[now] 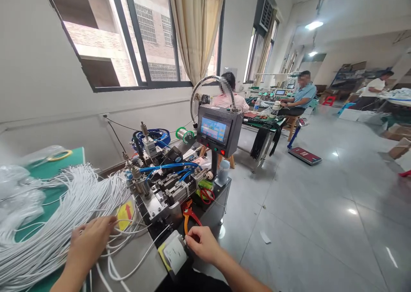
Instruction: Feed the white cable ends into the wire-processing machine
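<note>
"Where the white cables [73, 202] spill across the green mat [75, 158] and onto the grey tabletop [136, 249], what is the left hand [88, 240] doing?"

"Its fingers are at a strand by the yellow sticker [124, 216], beside the machine [167, 176]. Whether that grip is closed on it, I can't tell from here."

"And the right hand [204, 243]?"

"Thumb and forefinger come close together at the edge of the white block [175, 251]. I can't make out anything between them, so I can't tell about that grip either."

"What could go wrong?"

"A snag, I'd say. Those loops cross one another, so a pull on one strand could drag or knot its neighbours."

"The orange-handled pliers [190, 217] worry me too. They're just past the right hand, and a careless knuckle could knock them."

"Farther out, the lit screen [213, 128] stands over the machine, and a person in blue [305, 96] sits well beyond."
</note>
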The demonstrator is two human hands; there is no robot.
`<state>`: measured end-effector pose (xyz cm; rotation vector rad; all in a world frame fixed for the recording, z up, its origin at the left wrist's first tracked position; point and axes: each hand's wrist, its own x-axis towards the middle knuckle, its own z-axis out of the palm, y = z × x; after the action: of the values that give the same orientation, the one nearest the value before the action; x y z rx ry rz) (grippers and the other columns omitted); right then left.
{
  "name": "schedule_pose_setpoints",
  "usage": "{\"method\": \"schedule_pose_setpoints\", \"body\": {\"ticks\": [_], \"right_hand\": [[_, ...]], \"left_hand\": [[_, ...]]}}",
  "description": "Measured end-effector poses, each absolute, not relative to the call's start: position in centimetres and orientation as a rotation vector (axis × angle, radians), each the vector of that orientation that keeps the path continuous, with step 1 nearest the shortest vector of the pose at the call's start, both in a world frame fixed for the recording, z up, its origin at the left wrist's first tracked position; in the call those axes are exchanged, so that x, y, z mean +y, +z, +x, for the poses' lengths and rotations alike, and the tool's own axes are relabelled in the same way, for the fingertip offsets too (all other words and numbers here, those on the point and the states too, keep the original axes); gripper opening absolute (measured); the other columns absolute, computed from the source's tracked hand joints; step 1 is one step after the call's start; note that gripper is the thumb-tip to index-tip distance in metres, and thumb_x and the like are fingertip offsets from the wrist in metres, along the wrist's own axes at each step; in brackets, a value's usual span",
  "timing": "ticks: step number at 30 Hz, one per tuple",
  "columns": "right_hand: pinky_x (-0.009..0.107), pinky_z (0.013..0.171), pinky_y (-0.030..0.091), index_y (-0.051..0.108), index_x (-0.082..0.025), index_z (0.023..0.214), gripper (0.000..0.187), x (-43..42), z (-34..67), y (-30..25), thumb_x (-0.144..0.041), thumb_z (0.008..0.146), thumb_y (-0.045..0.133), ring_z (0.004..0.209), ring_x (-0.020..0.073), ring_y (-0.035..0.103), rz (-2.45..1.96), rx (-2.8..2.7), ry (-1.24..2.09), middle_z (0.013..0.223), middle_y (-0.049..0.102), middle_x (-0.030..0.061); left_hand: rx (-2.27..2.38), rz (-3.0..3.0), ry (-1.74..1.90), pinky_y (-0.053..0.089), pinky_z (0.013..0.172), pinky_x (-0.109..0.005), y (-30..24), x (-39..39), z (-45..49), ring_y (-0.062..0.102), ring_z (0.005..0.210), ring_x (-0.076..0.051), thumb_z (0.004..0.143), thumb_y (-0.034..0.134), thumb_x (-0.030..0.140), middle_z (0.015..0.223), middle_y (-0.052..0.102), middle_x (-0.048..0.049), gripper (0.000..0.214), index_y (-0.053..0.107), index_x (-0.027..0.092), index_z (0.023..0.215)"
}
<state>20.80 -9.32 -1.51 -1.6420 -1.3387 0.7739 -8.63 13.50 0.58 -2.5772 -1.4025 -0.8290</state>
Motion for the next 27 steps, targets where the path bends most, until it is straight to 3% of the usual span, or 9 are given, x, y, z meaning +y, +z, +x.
{"method": "schedule_pose_setpoints", "body": {"ticks": [5, 10, 15, 18, 22, 27], "right_hand": [[0.019, 0.049, 0.029, 0.062, -0.016, 0.067, 0.023, -9.4, 20.7, -1.2, -0.029, 0.083, 0.052, 0.053, 0.0086, 0.042, -1.618, -1.374, 0.724, 0.056, 0.052, -0.0039], [0.021, 0.053, 0.034, 0.058, -0.017, 0.066, 0.035, -9.6, 21.1, -1.2, -0.041, 0.088, 0.046, 0.056, 0.0121, 0.046, -1.599, -1.444, 0.701, 0.058, 0.052, -0.0018], [0.022, 0.055, 0.041, 0.061, -0.019, 0.07, 0.039, -9.0, 21.8, -1.4, -0.052, 0.086, 0.047, 0.058, 0.0154, 0.053, -1.568, -1.523, 0.743, 0.062, 0.058, 0.0], [0.021, 0.054, 0.044, 0.064, -0.02, 0.073, 0.04, -8.9, 22.0, -1.6, -0.056, 0.082, 0.05, 0.058, 0.0161, 0.057, -1.583, -1.503, 0.721, 0.063, 0.062, 0.0004], [0.021, 0.053, 0.048, 0.066, -0.022, 0.077, 0.042, -8.6, 22.6, -1.9, -0.062, 0.074, 0.054, 0.058, 0.0177, 0.061, -1.719, -1.415, 0.635, 0.065, 0.066, 0.0008], [0.021, 0.05, 0.048, 0.066, -0.022, 0.082, 0.046, -8.2, 23.1, -0.9, -0.065, 0.072, 0.053, 0.063, 0.0199, 0.064, -1.799, -1.383, 0.6, 0.069, 0.068, 0.0015]], "left_hand": [[-1.604, -2.301, -0.799, 0.04, 0.073, -0.04, 1.0, 13.2, -8.9, 0.06, 0.078, -0.03, 0.088, 0.029, 0.042, 0.084, 0.066, -0.0121, 0.04, 0.061, 0.018, 0.094], [-1.995, -2.201, -1.542, 0.044, 0.077, -0.038, 2.7, 11.8, -8.3, 0.06, 0.084, -0.027, 0.088, 0.032, 0.038, 0.087, 0.065, -0.012, 0.032, 0.057, 0.017, 0.09], [-1.951, -2.133, -1.674, 0.049, 0.078, -0.029, 2.8, 11.4, -8.1, 0.063, 0.084, -0.018, 0.095, 0.025, 0.036, 0.087, 0.068, -0.0086, 0.039, 0.058, 0.016, 0.09], [-1.81, -2.236, -1.667, 0.049, 0.081, -0.029, 2.8, 10.2, -7.8, 0.064, 0.09, -0.017, 0.097, 0.027, 0.034, 0.093, 0.069, -0.009, 0.04, 0.061, 0.015, 0.099], [-1.503, -2.545, -1.53, 0.049, 0.08, -0.027, 3.0, 8.3, -6.8, 0.064, 0.087, -0.015, 0.093, 0.045, 0.035, 0.091, 0.07, -0.0055, 0.027, 0.068, 0.02, 0.094], [-0.943, -2.876, -1.034, 0.047, 0.073, -0.025, 2.2, 5.3, -4.8, 0.063, 0.078, -0.013, 0.093, 0.047, 0.036, 0.081, 0.07, -0.0033, 0.027, 0.07, 0.021, 0.093]]}}
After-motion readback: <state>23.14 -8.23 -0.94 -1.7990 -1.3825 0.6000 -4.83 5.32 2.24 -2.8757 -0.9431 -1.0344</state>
